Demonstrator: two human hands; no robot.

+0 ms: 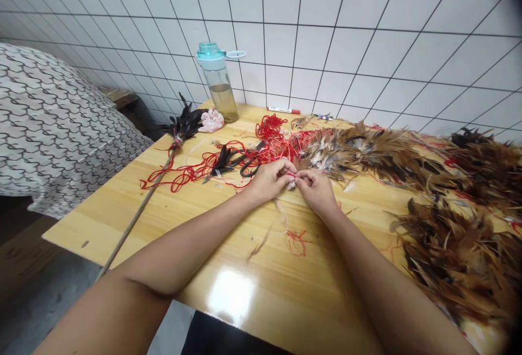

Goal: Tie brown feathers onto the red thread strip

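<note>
Over the middle of the wooden table [196, 246], my left hand [271, 181] and my right hand [316, 189] meet fingertip to fingertip. Both are closed in a pinch on a short piece of red string [291, 174] between them. A small pale fluffy tuft [291, 185] shows just below the fingers; whether the string is tied to it I cannot tell. Right behind my hands lies a tangle of red string [281, 145]. Brown feathers with pale fluffy bases [326, 151] begin just beyond my right hand. Black-handled scissors [248, 167] lie partly covered left of my left hand.
A stick with black feathers at its tip [153, 189] leans across the table's left edge. A water bottle [222, 91], a crumpled pink cloth [212, 120] and a red marker [283, 110] stand or lie near the tiled wall. Brown feather heaps [460, 251] cover the right side.
</note>
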